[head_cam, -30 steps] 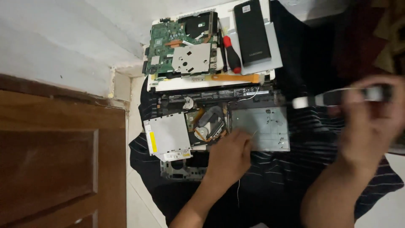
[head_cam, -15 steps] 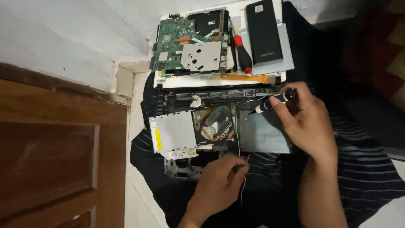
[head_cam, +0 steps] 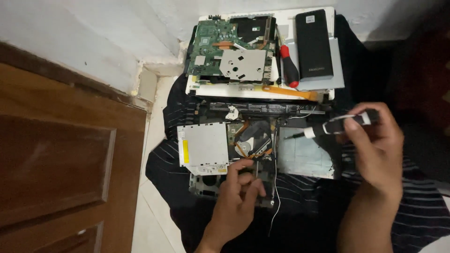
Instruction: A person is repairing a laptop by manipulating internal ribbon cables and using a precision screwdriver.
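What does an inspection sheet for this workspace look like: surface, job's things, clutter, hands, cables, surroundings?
Surface: dark striped cloth on a pale tiled floor.
Job's things: opened laptop chassis with a silver drive; black-and-white screwdriver.
Clutter: green circuit board, red-handled screwdriver, black battery pack, orange pry tool.
Hands: left hand rests on the chassis's near edge; right hand holds the black-and-white screwdriver above it.
Cables: thin white wire trailing over the cloth.
Surroundings: wooden door, white wall.
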